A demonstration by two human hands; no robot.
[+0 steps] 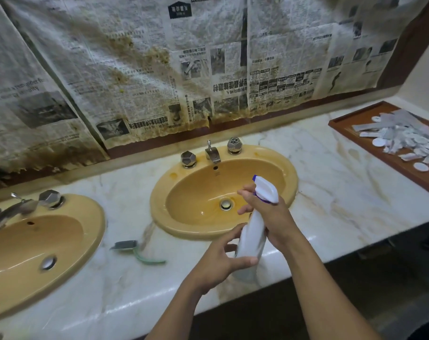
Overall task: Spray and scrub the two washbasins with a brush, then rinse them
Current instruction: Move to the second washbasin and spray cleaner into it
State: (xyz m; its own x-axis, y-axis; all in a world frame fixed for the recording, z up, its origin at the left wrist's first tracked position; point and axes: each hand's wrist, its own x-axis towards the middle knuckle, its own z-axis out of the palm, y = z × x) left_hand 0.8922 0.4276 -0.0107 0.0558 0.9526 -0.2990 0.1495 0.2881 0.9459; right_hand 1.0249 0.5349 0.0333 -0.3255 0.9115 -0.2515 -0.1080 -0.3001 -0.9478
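Spray bottle [253, 229] held above the front rim of the right washbasin [290, 175], neck grasped by the right grip [269, 214], lower body clasped by the left grip [220, 261], brush [132, 247] laid on the surface [331, 192] between that basin and the left washbasin [98, 217].

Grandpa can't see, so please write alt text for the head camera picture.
Right hand grips the neck of a white spray bottle, left hand holds its base, by the right yellow washbasin. A brush lies between it and the left washbasin.
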